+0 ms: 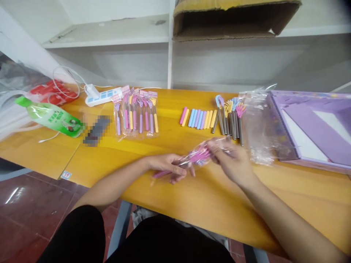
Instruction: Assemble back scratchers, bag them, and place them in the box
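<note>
Between my hands, above the table's front half, is a pink hand-shaped back scratcher (200, 155) in a clear plastic bag. My left hand (172, 167) is closed around its shaft, and the pink handle sticks out to the left below the palm. With thumb and fingers, my right hand (230, 157) pinches the bag at the scratcher's head end. Motion blurs the bag and the fingertips a little. Behind my right hand lie several unbagged back scratchers (233, 113) with bare metal shafts. To their left is a row of loose coloured handles (199, 118).
Several bagged back scratchers (139, 113) lie at the back left. Beside them are a power strip (104, 95), a blurred-out dark object (96, 131) and a green bottle (52, 117). Clear plastic bags (259, 131) and a purple box (298, 153) are at right. A cardboard box (236, 22) sits on the shelf.
</note>
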A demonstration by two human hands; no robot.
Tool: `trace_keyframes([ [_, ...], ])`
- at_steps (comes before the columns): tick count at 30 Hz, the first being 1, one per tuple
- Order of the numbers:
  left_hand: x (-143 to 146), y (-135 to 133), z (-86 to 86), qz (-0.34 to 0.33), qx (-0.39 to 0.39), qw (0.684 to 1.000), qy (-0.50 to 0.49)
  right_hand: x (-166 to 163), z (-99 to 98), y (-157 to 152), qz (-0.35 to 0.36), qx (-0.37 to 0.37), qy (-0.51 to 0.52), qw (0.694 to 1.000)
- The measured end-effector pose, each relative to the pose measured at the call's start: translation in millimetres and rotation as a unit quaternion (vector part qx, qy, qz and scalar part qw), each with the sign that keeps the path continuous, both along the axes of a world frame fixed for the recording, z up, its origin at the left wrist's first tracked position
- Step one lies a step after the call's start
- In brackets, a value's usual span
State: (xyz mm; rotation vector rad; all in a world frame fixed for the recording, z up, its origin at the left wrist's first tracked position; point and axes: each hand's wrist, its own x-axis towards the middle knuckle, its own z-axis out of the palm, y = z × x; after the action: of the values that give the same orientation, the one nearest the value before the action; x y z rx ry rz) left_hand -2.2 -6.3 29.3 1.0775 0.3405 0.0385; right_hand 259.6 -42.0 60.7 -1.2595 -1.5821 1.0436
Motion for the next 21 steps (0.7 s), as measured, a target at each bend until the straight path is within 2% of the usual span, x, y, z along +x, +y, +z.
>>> trace_keyframes([
  [1, 0, 0, -1.2, -0.015, -0.010, 1.000, -0.009, 6, 7.9, 5, -0.019, 0.032, -0.029, 0.999],
  [4, -1, 2, -5.3, -0.046, -0.024, 0.999, -0.014, 35, 32.1, 17, -0.010, 0.120, -0.116, 0.986],
  [7, -2, 4, -9.2, -0.058, -0.034, 0.998, -0.008, 61, 51.0, 19, -0.086, 0.168, -0.155, 0.970],
  [9, -3, 5, -10.8, -0.060, -0.026, 0.998, 0.000, 70, 60.7, 18, -0.163, 0.158, -0.135, 0.965],
  [12, -3, 7, -10.9, -0.051, 0.003, 0.999, 0.009, 70, 73.3, 19, -0.257, 0.162, -0.033, 0.952],
  [13, -3, 8, -10.1, -0.050, 0.011, 0.999, 0.010, 68, 77.3, 21, -0.250, 0.160, -0.024, 0.955],
  [15, -3, 8, -8.1, -0.054, 0.028, 0.998, 0.011, 61, 84.7, 26, -0.183, 0.141, -0.034, 0.972],
  [16, -3, 8, -7.0, -0.058, 0.037, 0.998, 0.013, 57, 87.7, 28, -0.161, 0.155, -0.017, 0.975],
  [19, -4, 7, -5.0, -0.065, 0.053, 0.996, 0.016, 47, 93.7, 32, -0.151, 0.232, 0.135, 0.952],
  [21, -4, 7, -4.3, -0.070, 0.052, 0.996, 0.022, 51, 96.2, 34, -0.115, 0.198, 0.168, 0.959],
])
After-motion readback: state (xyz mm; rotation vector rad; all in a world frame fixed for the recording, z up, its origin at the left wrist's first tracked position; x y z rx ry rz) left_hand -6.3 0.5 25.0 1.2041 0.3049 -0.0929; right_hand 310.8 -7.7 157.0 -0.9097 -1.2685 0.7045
